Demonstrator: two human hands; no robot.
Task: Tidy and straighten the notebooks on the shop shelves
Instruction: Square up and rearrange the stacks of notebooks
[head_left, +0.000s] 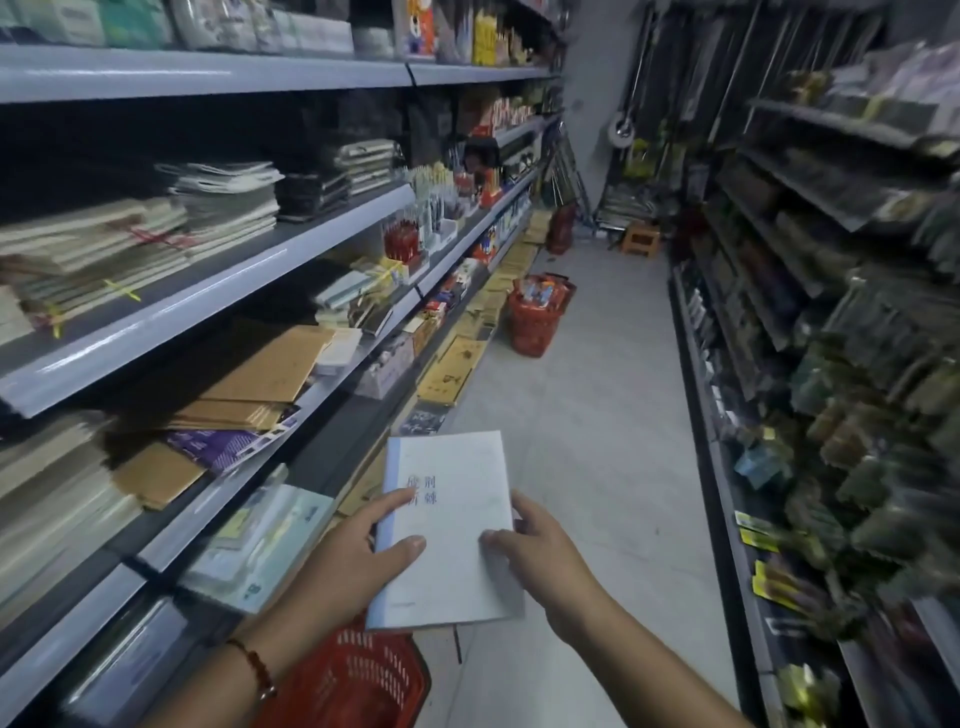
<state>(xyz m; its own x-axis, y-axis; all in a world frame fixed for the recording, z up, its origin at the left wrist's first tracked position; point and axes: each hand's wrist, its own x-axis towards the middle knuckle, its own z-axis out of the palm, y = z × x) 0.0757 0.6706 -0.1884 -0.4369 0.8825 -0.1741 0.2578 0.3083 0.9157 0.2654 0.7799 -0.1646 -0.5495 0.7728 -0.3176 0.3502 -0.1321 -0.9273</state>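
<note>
A pale blue-white notebook (449, 525) with printed characters on its cover hangs over the aisle floor. My left hand (358, 551) grips its left edge, thumb on the cover. My right hand (535, 545) holds the right edge, thumb on top and fingers underneath. On the left, grey shelves (218, 291) carry stacks of notebooks: pale bundles (93, 249) on the upper shelf, brown kraft-covered ones (260, 369) lying askew on the shelf below, and light blue ones (260, 540) on a lower shelf beside my left hand.
A red shopping basket (358, 675) stands on the floor under the notebook. A second red basket (535, 317) with goods stands further down the aisle, past yellow booklets (452, 369) along the shelf base. A dark rack of hanging goods (831, 364) lines the right side.
</note>
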